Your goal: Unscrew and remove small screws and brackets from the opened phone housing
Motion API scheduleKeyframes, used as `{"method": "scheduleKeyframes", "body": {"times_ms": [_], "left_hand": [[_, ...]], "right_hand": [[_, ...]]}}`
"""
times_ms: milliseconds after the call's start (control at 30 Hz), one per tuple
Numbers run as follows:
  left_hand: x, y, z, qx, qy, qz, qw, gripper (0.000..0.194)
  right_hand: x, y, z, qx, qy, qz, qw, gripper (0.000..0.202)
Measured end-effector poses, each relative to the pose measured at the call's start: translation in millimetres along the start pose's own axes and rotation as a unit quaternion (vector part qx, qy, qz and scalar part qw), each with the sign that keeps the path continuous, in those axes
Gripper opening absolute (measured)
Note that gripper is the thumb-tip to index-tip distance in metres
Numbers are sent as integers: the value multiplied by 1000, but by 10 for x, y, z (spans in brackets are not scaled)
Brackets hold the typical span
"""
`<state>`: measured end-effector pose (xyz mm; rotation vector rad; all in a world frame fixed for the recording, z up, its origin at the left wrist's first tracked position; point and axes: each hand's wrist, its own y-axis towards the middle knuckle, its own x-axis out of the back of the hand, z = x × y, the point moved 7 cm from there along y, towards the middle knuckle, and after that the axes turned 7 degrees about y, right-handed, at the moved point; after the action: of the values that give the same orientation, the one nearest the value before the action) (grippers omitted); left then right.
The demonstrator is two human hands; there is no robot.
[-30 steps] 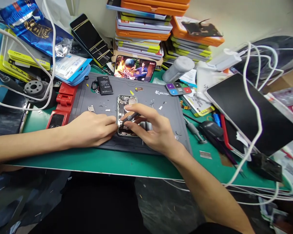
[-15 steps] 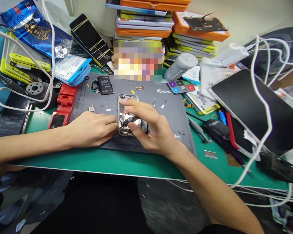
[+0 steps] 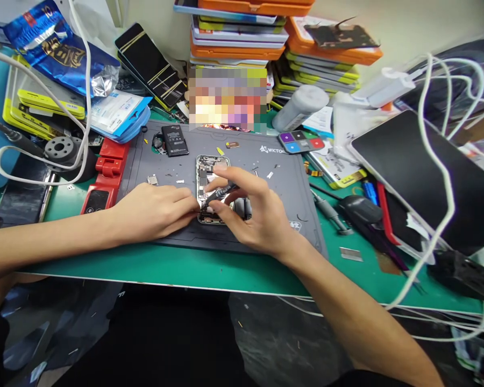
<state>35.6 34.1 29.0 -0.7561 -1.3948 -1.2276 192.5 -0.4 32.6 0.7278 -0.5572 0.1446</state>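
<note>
An opened smartphone [image 3: 203, 177] lies upright on the dark grey work mat [image 3: 157, 166], its inner parts exposed. My right hand [image 3: 256, 207] reaches over it from the right, thumb and fingers closed round a dark screwdriver [image 3: 222, 191]. The tool slants down to the left, with its tip near the phone's lower left edge. My left hand [image 3: 161, 209] rests on the mat at that same edge, its fingers curled and pressed together beside the tip. Whatever those fingertips may pinch is hidden. A black phone battery [image 3: 175, 141] lies farther back on the mat.
Small parts and scraps lie about the mat. To the left stand a red clamp-like tool [image 3: 109, 166] and a round dark holder [image 3: 66, 153]. A grey bottle [image 3: 300, 107], a large black screen [image 3: 423, 177] and white cables fill the right. Stacked orange boxes [image 3: 242, 52] rise behind.
My right fingers have bent and shifted on the screwdriver, baring more of the phone's upper part. My left hand stays at the phone's edge. The whole view has shifted slightly.
</note>
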Motion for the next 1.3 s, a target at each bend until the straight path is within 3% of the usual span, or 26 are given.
{"method": "scheduleKeyframes", "body": {"times_ms": [233,533,667,767,1000,1300], "left_hand": [[-27,3,99,47,-59,12,997,29],[19,33,175,84,-179,8,980,27],[132,68,145,86,-122,-7,989,29],[181,113,58,67,-33,5,997,33],[34,181,-62,42,42,38,998,37],[-52,161,-129,-1,69,38,997,35]], "right_hand": [[4,-21,-19,-88,112,-47,989,52],[98,0,20,-79,91,-113,986,47],[317,20,20,-79,58,-200,975,43],[398,26,-1,-77,57,-232,968,43],[445,-3,46,-20,35,-286,957,41],[543,8,28,-45,42,-303,951,45]]}}
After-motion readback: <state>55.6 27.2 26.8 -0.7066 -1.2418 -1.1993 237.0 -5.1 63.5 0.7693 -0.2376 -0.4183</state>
